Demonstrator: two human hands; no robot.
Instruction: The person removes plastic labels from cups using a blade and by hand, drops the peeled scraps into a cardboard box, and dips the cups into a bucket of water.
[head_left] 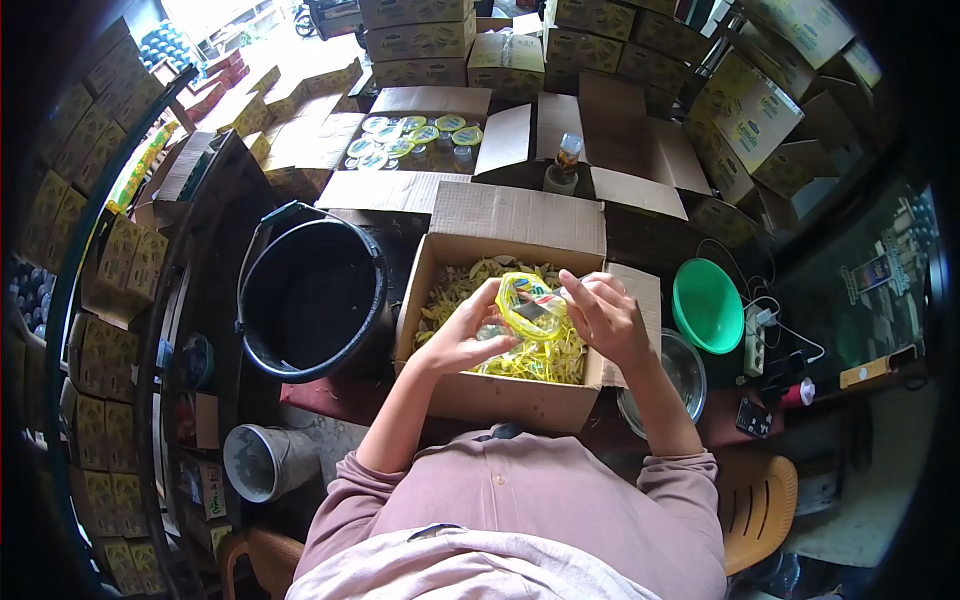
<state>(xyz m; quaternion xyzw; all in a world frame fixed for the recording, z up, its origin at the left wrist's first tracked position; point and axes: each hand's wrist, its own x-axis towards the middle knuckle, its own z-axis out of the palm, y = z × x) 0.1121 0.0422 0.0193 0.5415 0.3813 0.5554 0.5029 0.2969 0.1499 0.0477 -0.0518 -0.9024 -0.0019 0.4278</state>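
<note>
A clear plastic cup with a yellow printed film lid (530,306) is tilted above an open cardboard box (515,400). My left hand (462,335) is closed around the cup's side, with the lid facing up toward me. My right hand (608,312) is at the lid's right edge, fingers bent together. A small dark piece with a red-and-white stripe shows across the lid near these fingers; I cannot make out whether it is held or printed. Beneath both hands, the box holds many yellow film strips (455,300).
A black bucket (255,345) stands left of the box, a grey pail (245,465) below it. On the right are a green bowl (708,305), a clear bowl (690,370) and a phone (753,418). Behind, an open carton holds several lidded cups (420,133), beside a glass bottle (566,160).
</note>
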